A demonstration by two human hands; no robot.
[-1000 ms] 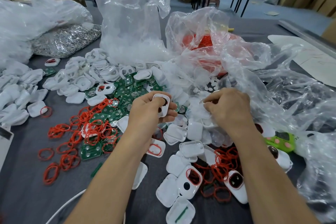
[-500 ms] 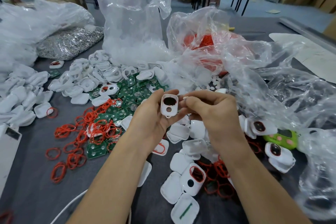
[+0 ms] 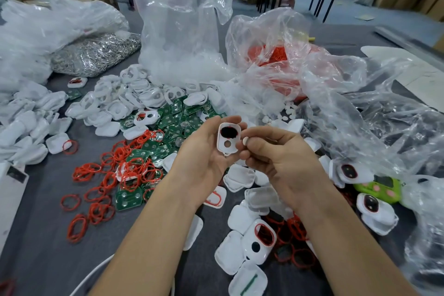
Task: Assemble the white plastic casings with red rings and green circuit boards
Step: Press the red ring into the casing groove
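A small white button [image 3: 245, 140] has been picked up and is now pinched by the fingers [image 3: 262, 133] of the right hand [image 3: 276, 158]. It is at 3 o'clock of the white casing [image 3: 228, 138], which is gripped by the left hand [image 3: 204, 151]. It looks ready to be pushed in.

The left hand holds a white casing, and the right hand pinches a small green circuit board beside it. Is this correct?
Not quite. The head view shows the right hand pinching a small white round piece, not a green circuit board. The left hand does hold the white casing.
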